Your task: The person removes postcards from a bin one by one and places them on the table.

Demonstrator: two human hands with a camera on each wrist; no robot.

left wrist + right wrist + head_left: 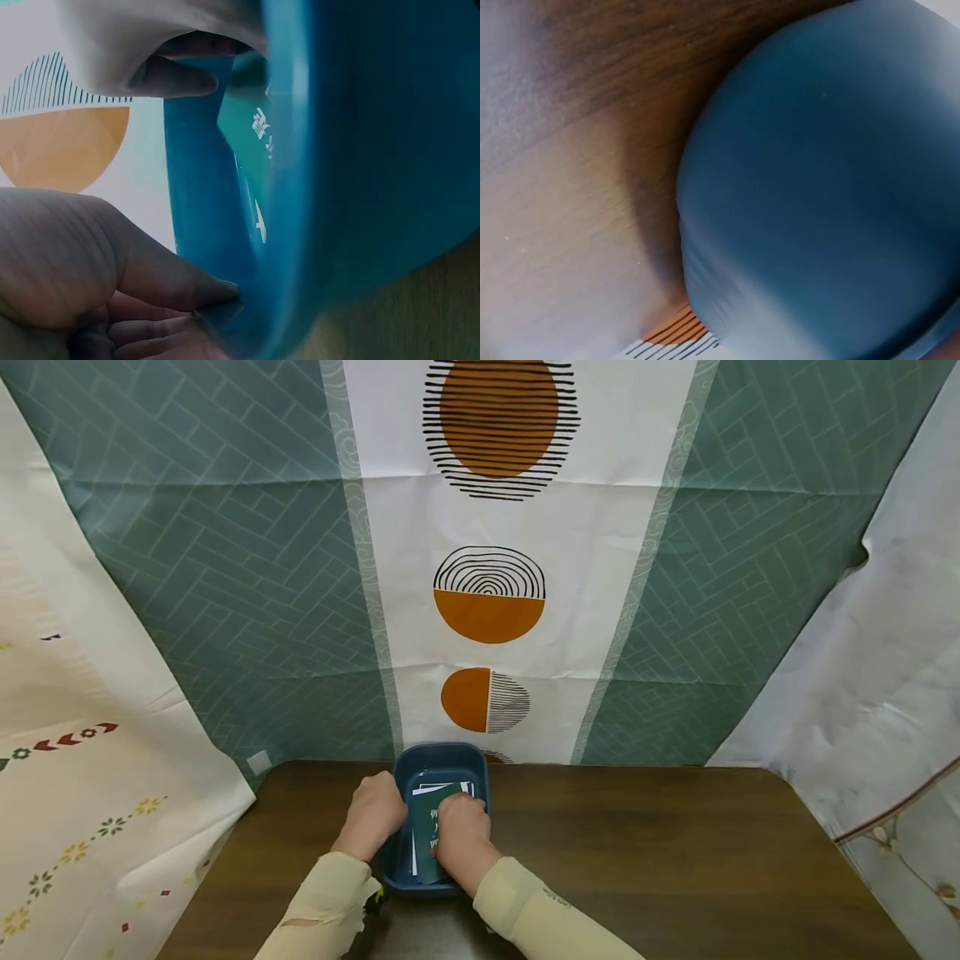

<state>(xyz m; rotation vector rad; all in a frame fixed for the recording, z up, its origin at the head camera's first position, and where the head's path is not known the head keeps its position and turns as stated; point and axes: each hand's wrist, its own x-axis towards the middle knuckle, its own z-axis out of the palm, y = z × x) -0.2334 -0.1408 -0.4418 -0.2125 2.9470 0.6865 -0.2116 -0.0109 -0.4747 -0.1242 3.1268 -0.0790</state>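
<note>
A dark blue plastic bin [442, 752] with rounded corners stands near the table's far edge. Its left rim is gripped by my left hand [375, 812]; the left wrist view has the thumb [176, 281] over the edge. Inside the bin lies a green booklet [424, 827] with white characters, over white-edged items [413, 858]. My right hand [463, 837] is over the booklet's right side with curled fingers, and seems to grip it; its fingertips are hidden in the head view. The right wrist view mostly shows the bin's outer wall [817, 180].
The brown wooden table [637, 852] extends to both sides of the bin. Behind it hangs a green and white cloth [577, 610] with orange circles. Pale cloths hang at left [90, 760] and right [862, 693]. A small dark object [375, 900] shows by the left sleeve.
</note>
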